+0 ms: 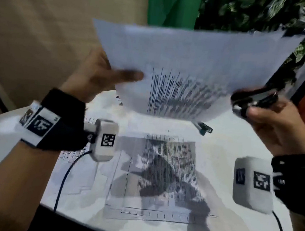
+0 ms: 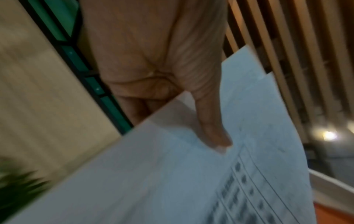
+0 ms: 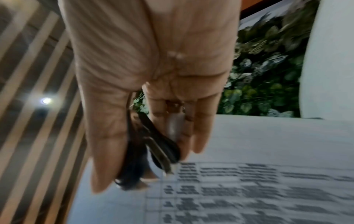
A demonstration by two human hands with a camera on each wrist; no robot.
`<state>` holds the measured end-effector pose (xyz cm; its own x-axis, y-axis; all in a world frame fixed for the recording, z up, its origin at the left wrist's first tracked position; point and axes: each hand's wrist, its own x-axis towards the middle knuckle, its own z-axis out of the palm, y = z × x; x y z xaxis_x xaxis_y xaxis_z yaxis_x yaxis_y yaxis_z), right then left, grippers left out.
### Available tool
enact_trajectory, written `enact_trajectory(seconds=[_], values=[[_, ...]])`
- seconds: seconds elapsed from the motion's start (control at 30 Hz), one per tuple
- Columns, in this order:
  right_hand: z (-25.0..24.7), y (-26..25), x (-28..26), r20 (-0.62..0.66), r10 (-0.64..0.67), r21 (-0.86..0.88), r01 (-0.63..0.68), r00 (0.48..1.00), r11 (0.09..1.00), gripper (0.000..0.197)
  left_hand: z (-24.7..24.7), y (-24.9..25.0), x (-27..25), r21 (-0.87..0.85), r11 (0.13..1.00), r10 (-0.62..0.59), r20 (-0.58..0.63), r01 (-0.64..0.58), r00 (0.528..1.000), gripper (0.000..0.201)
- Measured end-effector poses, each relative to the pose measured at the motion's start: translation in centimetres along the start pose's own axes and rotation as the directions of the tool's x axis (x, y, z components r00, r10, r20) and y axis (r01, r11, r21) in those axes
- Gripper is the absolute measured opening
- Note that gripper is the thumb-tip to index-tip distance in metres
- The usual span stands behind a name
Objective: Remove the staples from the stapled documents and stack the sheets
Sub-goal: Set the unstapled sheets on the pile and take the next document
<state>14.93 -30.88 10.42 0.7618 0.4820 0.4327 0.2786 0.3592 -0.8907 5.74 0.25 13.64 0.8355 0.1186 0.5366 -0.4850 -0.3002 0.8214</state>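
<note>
My left hand (image 1: 112, 77) holds a printed document (image 1: 187, 62) up in the air above the table, thumb (image 2: 214, 133) pressed on its front and the other fingers hidden behind it. The document (image 2: 172, 181) shows two offset sheet corners at its top. My right hand (image 1: 271, 124) grips a black staple remover (image 1: 255, 99) beside the document's lower right edge. In the right wrist view the staple remover (image 3: 153, 150) sits between thumb and fingers, its metal tip close to the document (image 3: 268, 151). Loose printed sheets (image 1: 156, 174) lie flat on the table below.
The round white table (image 1: 240, 135) carries more printed paper (image 1: 75, 165) under my left wrist. A small dark tool (image 1: 205, 128) lies on the table just behind the flat sheets. A leafy plant wall (image 1: 262, 14) and a green panel (image 1: 172, 4) stand behind.
</note>
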Motion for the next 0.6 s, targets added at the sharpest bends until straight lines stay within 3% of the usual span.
enact_trajectory(seconds=[0.07, 0.2, 0.3, 0.4, 0.53, 0.6], values=[[-0.2, 2.2, -1.9, -0.027, 0.139, -0.019, -0.14, 0.99, 0.99, 0.063, 0.0, -1.7, -2.1, -0.03, 0.99, -0.136, 0.092, 0.14, 0.986, 0.038], [0.3, 5.5, -4.8, -0.08, 0.292, 0.04, -0.29, 0.953, 0.956, 0.064, 1.0, -4.5, -5.2, 0.018, 0.932, -0.362, 0.143, 0.363, 0.921, 0.017], [0.7, 5.9, -5.9, -0.088, 0.31, 0.106, -0.301, 0.947, 0.948, 0.064, 1.4, -5.1, -6.6, -0.077, 0.925, -0.36, 0.13, 0.372, 0.924, 0.035], [0.6, 5.3, -5.9, -0.109, 0.305, 0.063, -0.3, 0.946, 0.952, 0.065, 1.7, -5.0, -7.0, -0.098, 0.93, -0.345, 0.099, 0.354, 0.933, 0.024], [0.4, 3.9, -4.9, -0.118, 0.271, 0.023, -0.27, 0.955, 0.962, 0.067, 1.2, -5.0, -6.8, -0.04, 0.915, -0.392, 0.14, 0.4, 0.909, 0.022], [0.4, 2.8, -3.9, -0.101, 0.224, 0.009, -0.224, 0.969, 0.974, 0.066, 1.1, -4.5, -5.9, -0.025, 0.932, -0.358, 0.109, 0.362, 0.927, 0.025]])
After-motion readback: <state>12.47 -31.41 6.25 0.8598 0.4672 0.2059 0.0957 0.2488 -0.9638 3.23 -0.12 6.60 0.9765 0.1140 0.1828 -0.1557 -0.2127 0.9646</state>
